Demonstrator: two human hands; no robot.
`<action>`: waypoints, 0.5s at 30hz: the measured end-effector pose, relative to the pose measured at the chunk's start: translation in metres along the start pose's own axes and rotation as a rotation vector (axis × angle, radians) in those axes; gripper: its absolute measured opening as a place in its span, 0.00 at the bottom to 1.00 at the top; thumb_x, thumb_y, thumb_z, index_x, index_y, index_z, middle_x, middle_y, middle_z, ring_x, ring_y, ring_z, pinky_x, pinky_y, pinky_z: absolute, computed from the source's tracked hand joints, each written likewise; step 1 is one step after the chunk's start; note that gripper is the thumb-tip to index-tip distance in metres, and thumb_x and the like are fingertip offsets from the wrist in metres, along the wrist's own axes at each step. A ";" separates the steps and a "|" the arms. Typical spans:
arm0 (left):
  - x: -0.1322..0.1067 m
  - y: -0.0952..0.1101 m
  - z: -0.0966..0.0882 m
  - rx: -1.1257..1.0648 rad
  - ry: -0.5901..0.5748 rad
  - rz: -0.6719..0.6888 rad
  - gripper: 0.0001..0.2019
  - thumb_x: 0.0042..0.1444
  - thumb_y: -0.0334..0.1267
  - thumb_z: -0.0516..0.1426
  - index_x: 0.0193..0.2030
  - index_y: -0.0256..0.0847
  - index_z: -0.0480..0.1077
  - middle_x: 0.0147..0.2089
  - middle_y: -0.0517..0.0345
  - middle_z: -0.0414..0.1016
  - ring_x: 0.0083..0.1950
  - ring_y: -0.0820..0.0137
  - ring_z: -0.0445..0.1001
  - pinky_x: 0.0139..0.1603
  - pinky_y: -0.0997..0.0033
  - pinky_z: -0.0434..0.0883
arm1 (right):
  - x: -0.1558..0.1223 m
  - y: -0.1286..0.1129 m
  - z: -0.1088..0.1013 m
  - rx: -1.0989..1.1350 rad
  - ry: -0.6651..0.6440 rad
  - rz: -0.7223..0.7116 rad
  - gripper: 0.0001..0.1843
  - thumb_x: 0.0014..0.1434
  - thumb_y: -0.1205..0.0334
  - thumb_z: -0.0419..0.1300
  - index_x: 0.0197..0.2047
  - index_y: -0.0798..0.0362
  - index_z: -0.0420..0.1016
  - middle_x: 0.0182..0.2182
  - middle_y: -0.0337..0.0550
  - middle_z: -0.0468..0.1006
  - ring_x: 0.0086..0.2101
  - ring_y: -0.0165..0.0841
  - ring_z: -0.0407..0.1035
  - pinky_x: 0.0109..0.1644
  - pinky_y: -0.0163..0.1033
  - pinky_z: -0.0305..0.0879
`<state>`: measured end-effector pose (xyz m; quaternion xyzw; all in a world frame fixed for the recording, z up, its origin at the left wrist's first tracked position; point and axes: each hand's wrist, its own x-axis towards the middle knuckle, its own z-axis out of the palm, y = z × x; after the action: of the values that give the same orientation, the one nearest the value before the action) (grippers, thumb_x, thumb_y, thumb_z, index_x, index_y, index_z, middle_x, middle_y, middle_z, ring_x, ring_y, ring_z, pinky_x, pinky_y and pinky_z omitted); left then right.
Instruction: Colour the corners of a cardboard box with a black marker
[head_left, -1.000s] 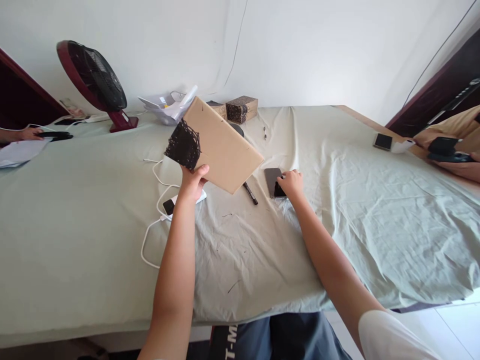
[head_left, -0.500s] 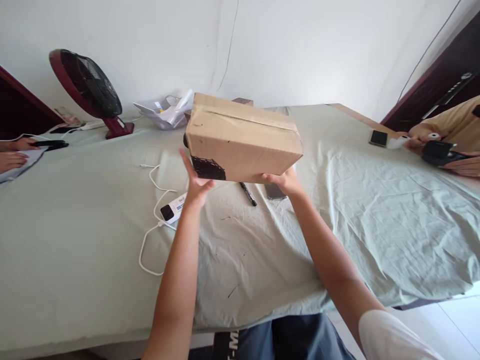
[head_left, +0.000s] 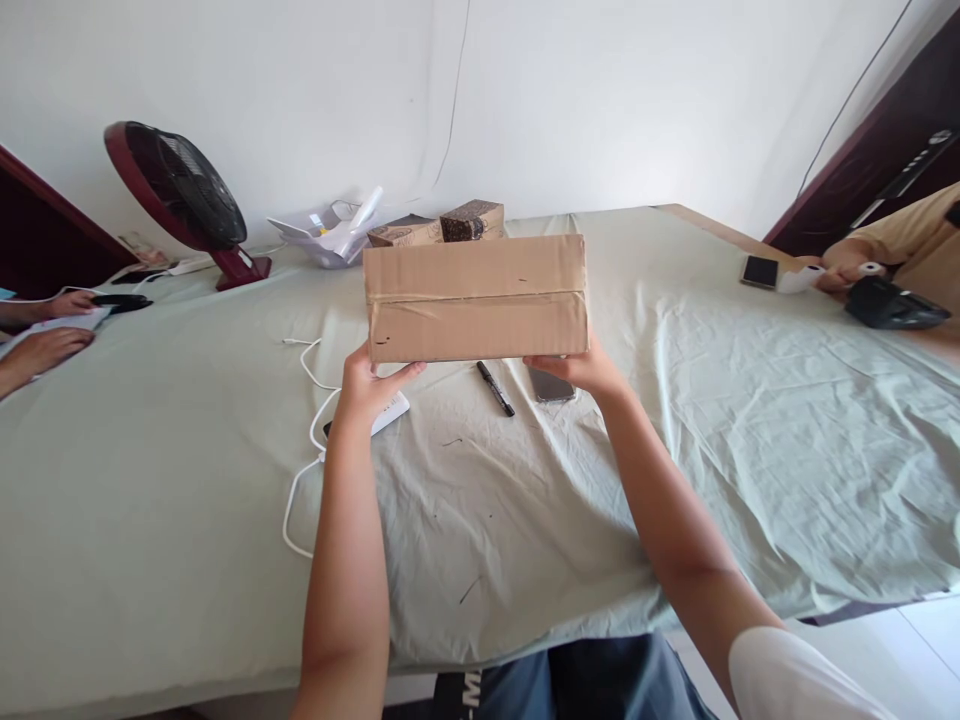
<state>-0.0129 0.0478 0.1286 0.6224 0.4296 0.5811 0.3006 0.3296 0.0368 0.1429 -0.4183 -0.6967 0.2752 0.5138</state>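
I hold a brown cardboard box [head_left: 475, 297] up over the table, level, its taped seam facing me. My left hand [head_left: 367, 385] grips its lower left corner, thumb on the front. My right hand [head_left: 579, 368] supports the lower right edge from beneath, fingers curled under it. Below the box a black marker [head_left: 495, 388] and a dark phone [head_left: 552, 385] lie on the pale green cloth [head_left: 187, 480]. A white power adapter [head_left: 388, 413] with a white cable [head_left: 300, 480] sits partly hidden behind my left hand.
A dark red fan [head_left: 180, 195] stands at the back left. Small patterned boxes [head_left: 442, 226] and white papers [head_left: 330, 235] sit by the wall. Another person's hands [head_left: 45, 335] rest at the left edge; a person at the right holds a black device [head_left: 892, 305] near a phone [head_left: 759, 271].
The box has turned from a tilted one-handed hold to level between both hands. My right hand left the phone and came under the box. The black scribbled patch has rotated out of sight.
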 end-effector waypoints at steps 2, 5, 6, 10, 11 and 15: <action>-0.001 0.002 -0.008 0.010 -0.050 -0.037 0.30 0.40 0.46 0.79 0.49 0.39 0.79 0.53 0.45 0.83 0.64 0.44 0.78 0.74 0.41 0.70 | 0.003 0.001 -0.003 -0.047 -0.028 -0.089 0.67 0.48 0.27 0.76 0.81 0.45 0.55 0.75 0.54 0.63 0.77 0.58 0.50 0.79 0.63 0.57; -0.004 0.009 -0.014 -0.116 -0.195 -0.173 0.46 0.37 0.49 0.81 0.64 0.42 0.73 0.66 0.40 0.77 0.69 0.41 0.75 0.68 0.42 0.76 | 0.006 -0.002 -0.004 -0.113 -0.087 -0.186 0.67 0.54 0.27 0.73 0.84 0.43 0.46 0.82 0.49 0.46 0.81 0.54 0.37 0.82 0.61 0.47; -0.005 0.011 -0.014 -0.162 -0.216 -0.202 0.53 0.37 0.48 0.81 0.71 0.46 0.67 0.72 0.40 0.71 0.72 0.42 0.73 0.66 0.44 0.78 | 0.006 -0.003 -0.004 -0.145 -0.097 -0.200 0.67 0.54 0.26 0.72 0.85 0.44 0.46 0.83 0.48 0.43 0.81 0.54 0.35 0.83 0.62 0.43; -0.007 0.009 -0.012 -0.218 -0.176 -0.200 0.67 0.41 0.47 0.80 0.82 0.66 0.45 0.86 0.50 0.47 0.79 0.45 0.63 0.58 0.55 0.84 | 0.007 -0.005 -0.003 -0.077 -0.013 -0.202 0.76 0.50 0.18 0.68 0.86 0.42 0.35 0.83 0.49 0.37 0.79 0.56 0.41 0.81 0.63 0.49; -0.006 0.006 -0.011 -0.229 -0.188 -0.210 0.65 0.43 0.48 0.79 0.82 0.66 0.46 0.86 0.49 0.46 0.79 0.44 0.64 0.56 0.55 0.85 | 0.008 -0.005 -0.002 -0.011 0.010 -0.195 0.78 0.49 0.16 0.67 0.86 0.41 0.28 0.83 0.50 0.37 0.79 0.54 0.44 0.79 0.62 0.53; -0.003 -0.013 -0.003 -0.341 -0.267 -0.273 0.58 0.46 0.55 0.76 0.79 0.61 0.51 0.82 0.42 0.56 0.70 0.43 0.75 0.54 0.48 0.85 | 0.008 -0.005 0.011 0.212 0.089 -0.138 0.83 0.47 0.14 0.66 0.82 0.37 0.12 0.83 0.52 0.42 0.77 0.53 0.50 0.76 0.63 0.59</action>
<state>-0.0185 0.0506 0.1165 0.5704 0.3620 0.5117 0.5309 0.3170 0.0419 0.1477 -0.3243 -0.6674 0.2926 0.6032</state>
